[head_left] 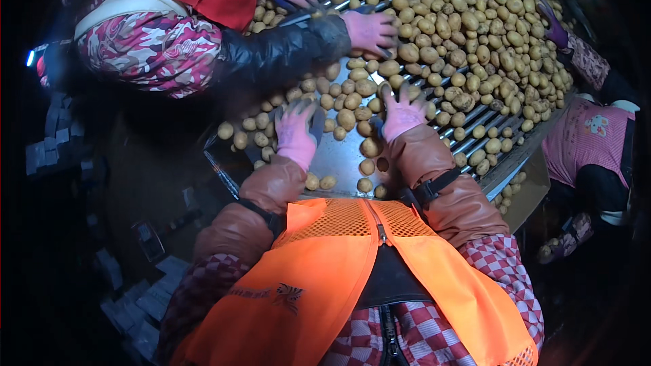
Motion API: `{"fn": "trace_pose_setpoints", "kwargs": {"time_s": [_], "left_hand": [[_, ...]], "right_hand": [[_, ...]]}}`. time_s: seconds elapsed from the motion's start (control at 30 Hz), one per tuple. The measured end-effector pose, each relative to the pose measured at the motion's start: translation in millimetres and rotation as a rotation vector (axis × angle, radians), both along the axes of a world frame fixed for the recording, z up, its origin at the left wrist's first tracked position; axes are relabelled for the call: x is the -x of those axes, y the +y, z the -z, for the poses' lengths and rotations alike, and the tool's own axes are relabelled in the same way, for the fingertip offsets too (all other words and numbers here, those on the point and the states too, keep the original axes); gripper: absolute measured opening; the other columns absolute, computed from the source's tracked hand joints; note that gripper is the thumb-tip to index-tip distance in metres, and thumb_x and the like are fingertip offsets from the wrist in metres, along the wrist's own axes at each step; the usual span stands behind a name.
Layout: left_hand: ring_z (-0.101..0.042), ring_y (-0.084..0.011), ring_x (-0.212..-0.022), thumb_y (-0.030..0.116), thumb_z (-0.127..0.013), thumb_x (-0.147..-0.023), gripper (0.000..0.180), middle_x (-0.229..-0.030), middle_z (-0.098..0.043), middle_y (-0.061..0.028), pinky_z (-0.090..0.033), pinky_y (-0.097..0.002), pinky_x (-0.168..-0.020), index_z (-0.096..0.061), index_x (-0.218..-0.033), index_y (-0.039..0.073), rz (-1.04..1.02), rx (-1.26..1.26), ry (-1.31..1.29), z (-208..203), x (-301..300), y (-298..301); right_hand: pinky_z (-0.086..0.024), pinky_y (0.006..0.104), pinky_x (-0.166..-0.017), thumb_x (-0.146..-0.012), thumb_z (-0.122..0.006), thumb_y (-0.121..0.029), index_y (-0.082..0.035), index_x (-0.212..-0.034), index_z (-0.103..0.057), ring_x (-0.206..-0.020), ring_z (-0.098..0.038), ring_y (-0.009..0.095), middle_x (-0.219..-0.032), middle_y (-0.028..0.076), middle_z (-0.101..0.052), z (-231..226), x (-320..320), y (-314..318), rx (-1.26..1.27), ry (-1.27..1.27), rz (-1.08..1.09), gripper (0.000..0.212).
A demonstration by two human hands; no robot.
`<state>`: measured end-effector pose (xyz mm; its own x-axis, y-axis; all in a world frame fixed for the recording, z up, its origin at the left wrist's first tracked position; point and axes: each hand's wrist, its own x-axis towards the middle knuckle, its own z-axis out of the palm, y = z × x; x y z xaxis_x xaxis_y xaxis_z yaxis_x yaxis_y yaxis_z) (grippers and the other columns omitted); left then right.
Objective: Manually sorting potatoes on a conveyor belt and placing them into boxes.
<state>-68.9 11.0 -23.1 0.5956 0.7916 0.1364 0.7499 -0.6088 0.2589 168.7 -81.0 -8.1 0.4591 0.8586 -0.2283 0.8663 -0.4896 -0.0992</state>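
My left hand (297,130), in a pink glove with dark grey fingers, lies with its fingers stretched out at the left of the shiny metal plate (344,163), among loose potatoes. My right hand (403,115), gloved the same way, has its thumb and fingers apart beside potatoes where the plate meets the metal bars (468,141). Between my hands several potatoes (346,119) rest on the plate, and a few smaller ones lie close to my vest. Neither hand is visibly wrapped round a potato, though what is under the palms is hidden.
A large potato heap (475,27) covers the bars beyond. At the upper left a co-worker's gloved hand (369,32) reaches across, close to mine. Another person's purple glove (555,27) is at the right edge. A cardboard box (532,198) with potatoes stands below the bars.
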Motion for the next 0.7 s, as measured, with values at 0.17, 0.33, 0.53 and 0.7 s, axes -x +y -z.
{"fn": "trace_pose_setpoints", "kwargs": {"time_s": [0.17, 0.33, 0.53, 0.7], "left_hand": [[-0.045, -0.0317, -0.137, 0.039, -0.062, -0.091, 0.05, -0.147, -0.049, -0.0117, -0.031, -0.0582, -0.112, -0.057, -0.138, 0.02, 0.113, -0.088, 0.133, -8.5, -86.7, 37.0], [-0.043, -0.0319, -0.138, 0.037, -0.064, -0.09, 0.048, -0.148, -0.048, -0.0114, -0.028, -0.0594, -0.114, -0.058, -0.135, 0.021, 0.357, 0.023, 0.239, 3.7, -21.4, 62.6], [-0.051, -0.0311, -0.13, 0.021, -0.067, -0.084, 0.044, -0.139, -0.055, -0.0114, -0.033, -0.0542, -0.11, -0.065, -0.128, 0.021, -0.05, 0.188, 0.155, 20.7, 55.1, 21.3], [-0.048, -0.0351, -0.127, 0.011, -0.067, -0.073, 0.05, -0.134, -0.054, -0.0115, -0.038, -0.0548, -0.102, -0.065, -0.121, 0.022, 0.388, 0.202, 0.114, -6.3, -9.1, -35.2]], "right_hand": [[-0.031, 0.0663, -0.106, -0.078, -0.07, -0.035, -0.02, -0.133, -0.058, -0.131, -0.038, 0.052, -0.139, 0.016, -0.048, -7.2, 38.8, -29.7, -0.048, 0.245, -0.415, 0.058], [-0.055, 0.0335, -0.073, -0.101, -0.055, -0.017, -0.003, -0.128, -0.063, -0.085, -0.066, 0.022, -0.108, 0.01, -0.07, -24.1, -7.7, -52.7, -0.131, 1.4, 0.373, 0.032], [-0.052, 0.0322, -0.092, -0.09, -0.069, -0.011, 0.0, -0.131, -0.059, -0.105, -0.066, 0.024, -0.118, 0.015, -0.068, -0.3, -66.6, -106.8, -0.491, 0.809, 0.614, 0.044], [-0.05, 0.0502, -0.09, -0.08, -0.071, -0.03, -0.013, -0.114, -0.065, -0.107, -0.061, 0.043, -0.117, 0.022, -0.063, 5.6, -7.8, -68.1, -0.156, 0.17, -0.106, 0.039]]}}
